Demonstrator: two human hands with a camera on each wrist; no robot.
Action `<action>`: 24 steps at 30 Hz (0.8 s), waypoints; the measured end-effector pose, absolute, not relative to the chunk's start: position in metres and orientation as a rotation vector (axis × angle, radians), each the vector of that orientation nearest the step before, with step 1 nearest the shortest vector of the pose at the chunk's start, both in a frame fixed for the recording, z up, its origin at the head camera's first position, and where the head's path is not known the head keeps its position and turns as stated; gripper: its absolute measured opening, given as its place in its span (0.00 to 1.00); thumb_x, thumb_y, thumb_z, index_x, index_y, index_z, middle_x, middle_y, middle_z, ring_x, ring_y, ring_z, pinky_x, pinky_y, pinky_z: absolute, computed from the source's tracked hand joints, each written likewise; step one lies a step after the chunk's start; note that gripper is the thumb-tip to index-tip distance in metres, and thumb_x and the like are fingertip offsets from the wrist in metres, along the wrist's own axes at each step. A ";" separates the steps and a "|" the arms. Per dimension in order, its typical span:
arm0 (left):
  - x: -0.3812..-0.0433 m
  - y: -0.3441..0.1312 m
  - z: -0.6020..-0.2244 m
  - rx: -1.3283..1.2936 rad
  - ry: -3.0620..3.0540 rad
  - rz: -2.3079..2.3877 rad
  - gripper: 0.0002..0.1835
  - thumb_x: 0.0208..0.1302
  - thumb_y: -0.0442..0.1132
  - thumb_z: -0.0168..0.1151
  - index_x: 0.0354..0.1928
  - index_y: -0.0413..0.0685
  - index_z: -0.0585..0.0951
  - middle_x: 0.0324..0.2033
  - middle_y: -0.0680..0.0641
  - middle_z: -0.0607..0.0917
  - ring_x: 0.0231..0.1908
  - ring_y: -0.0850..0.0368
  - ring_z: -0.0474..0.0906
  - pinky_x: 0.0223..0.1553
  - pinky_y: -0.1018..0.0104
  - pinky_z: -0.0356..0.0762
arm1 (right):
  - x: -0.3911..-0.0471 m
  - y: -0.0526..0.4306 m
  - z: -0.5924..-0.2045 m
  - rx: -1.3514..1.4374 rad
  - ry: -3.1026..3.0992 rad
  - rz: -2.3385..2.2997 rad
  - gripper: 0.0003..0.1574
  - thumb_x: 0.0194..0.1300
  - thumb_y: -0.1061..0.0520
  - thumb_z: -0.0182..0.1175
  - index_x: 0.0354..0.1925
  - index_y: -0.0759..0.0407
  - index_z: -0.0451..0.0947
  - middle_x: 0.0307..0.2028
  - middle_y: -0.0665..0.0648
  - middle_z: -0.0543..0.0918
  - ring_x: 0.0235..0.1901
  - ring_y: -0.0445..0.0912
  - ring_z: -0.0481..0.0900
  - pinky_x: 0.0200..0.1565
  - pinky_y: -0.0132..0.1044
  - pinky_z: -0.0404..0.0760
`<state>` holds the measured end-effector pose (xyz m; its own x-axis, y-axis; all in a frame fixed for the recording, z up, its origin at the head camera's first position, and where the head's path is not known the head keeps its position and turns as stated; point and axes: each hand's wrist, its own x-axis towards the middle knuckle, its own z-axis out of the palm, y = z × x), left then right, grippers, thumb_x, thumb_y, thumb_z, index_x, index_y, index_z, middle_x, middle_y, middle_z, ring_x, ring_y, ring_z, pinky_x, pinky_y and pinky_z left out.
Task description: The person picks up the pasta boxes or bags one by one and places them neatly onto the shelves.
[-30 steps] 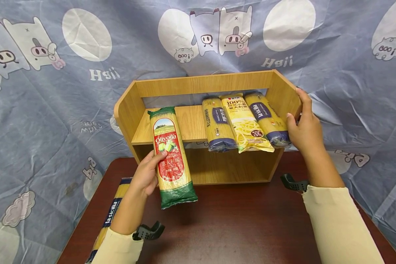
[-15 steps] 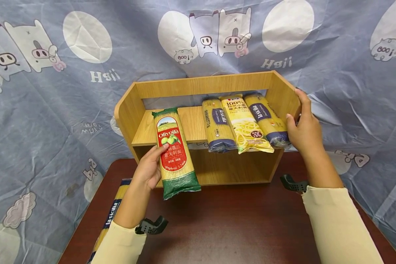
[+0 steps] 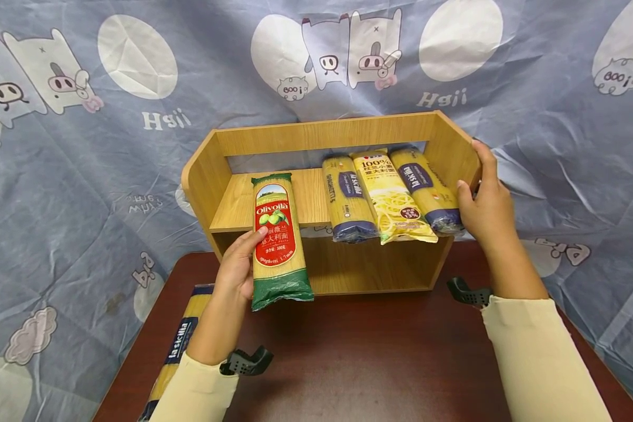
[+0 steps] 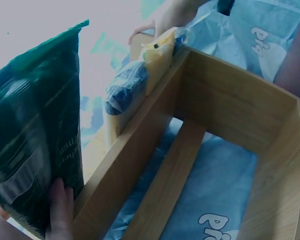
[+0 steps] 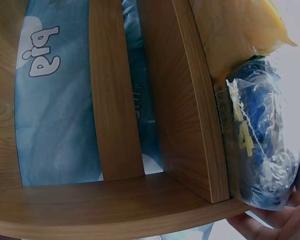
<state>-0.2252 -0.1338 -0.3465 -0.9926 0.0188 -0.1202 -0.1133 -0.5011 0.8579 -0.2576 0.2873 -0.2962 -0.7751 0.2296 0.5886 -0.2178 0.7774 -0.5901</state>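
Observation:
My left hand [image 3: 238,266] grips a spaghetti packet [image 3: 279,234] with green ends and a red Olivoilà label, thumb on its front. The packet slants over the left part of the upper shelf [image 3: 308,199], its near end sticking out past the shelf edge. In the left wrist view, the packet's green end [image 4: 37,120] fills the left side. With my right hand [image 3: 487,205] I hold the right side panel [image 3: 453,152] of the wooden rack. Beside it on the shelf lie a blue-ended spaghetti packet [image 3: 427,190], a yellow pasta packet [image 3: 392,196] and another blue-ended packet [image 3: 350,199].
Below the shelf, the rack's lower compartment [image 3: 369,266] shows no packets. A further blue-labelled spaghetti packet [image 3: 181,340] lies on the dark red table [image 3: 374,357] at the left, partly behind my left forearm. A printed blue cloth [image 3: 211,70] hangs behind the rack.
My left hand has shifted the Olivoilà spaghetti packet slightly right, and its near end has risen in view. The packet stands a little straighter. My right hand stays on the side panel.

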 end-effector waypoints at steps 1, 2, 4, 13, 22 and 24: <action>-0.225 -0.134 -0.347 -0.148 1.548 2.648 0.17 0.74 0.47 0.60 0.58 0.51 0.71 0.40 0.52 0.85 0.38 0.59 0.86 0.42 0.65 0.86 | -0.258 0.287 -0.296 -0.010 -2.299 0.870 0.44 0.73 0.56 0.52 0.77 0.29 0.46 0.56 0.85 0.75 0.53 0.78 0.75 0.51 0.72 0.69; -0.224 -0.134 -0.347 -0.143 1.567 2.639 0.17 0.74 0.48 0.59 0.58 0.51 0.71 0.39 0.52 0.85 0.37 0.60 0.86 0.42 0.66 0.85 | -0.258 0.287 -0.297 -0.010 -2.300 0.869 0.44 0.73 0.56 0.52 0.77 0.29 0.46 0.56 0.84 0.75 0.53 0.78 0.75 0.51 0.72 0.69; -0.223 -0.134 -0.348 -0.129 1.589 2.631 0.16 0.75 0.48 0.57 0.59 0.52 0.72 0.39 0.53 0.85 0.37 0.61 0.86 0.42 0.67 0.85 | -0.258 0.287 -0.297 -0.007 -2.301 0.869 0.44 0.73 0.56 0.52 0.77 0.29 0.46 0.57 0.84 0.75 0.53 0.78 0.75 0.51 0.72 0.69; -0.215 -0.124 -0.344 -0.042 1.403 2.646 0.18 0.76 0.43 0.54 0.65 0.53 0.71 0.45 0.52 0.85 0.44 0.59 0.85 0.46 0.66 0.84 | -0.258 0.286 -0.295 -0.001 -2.286 0.894 0.44 0.74 0.57 0.52 0.77 0.29 0.47 0.58 0.83 0.74 0.55 0.78 0.75 0.52 0.72 0.69; -0.219 -0.113 -0.348 -0.180 1.525 2.673 0.20 0.74 0.51 0.58 0.61 0.53 0.71 0.42 0.53 0.87 0.42 0.60 0.87 0.43 0.65 0.86 | -0.257 0.286 -0.296 -0.007 -2.288 0.897 0.44 0.73 0.57 0.52 0.77 0.29 0.47 0.58 0.83 0.75 0.54 0.77 0.75 0.52 0.71 0.69; -0.223 -0.111 -0.348 -0.185 1.508 2.685 0.22 0.74 0.52 0.58 0.63 0.50 0.71 0.42 0.53 0.88 0.42 0.60 0.87 0.44 0.66 0.86 | -0.258 0.286 -0.296 -0.007 -2.286 0.897 0.44 0.73 0.57 0.52 0.77 0.29 0.47 0.58 0.83 0.75 0.54 0.77 0.75 0.52 0.71 0.69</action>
<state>-0.2229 -0.1108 -0.3482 -0.9913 -0.0099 -0.1315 -0.1072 -0.5209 0.8469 -0.2576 0.2860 -0.2958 -0.7735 0.2365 0.5880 -0.2265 0.7633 -0.6050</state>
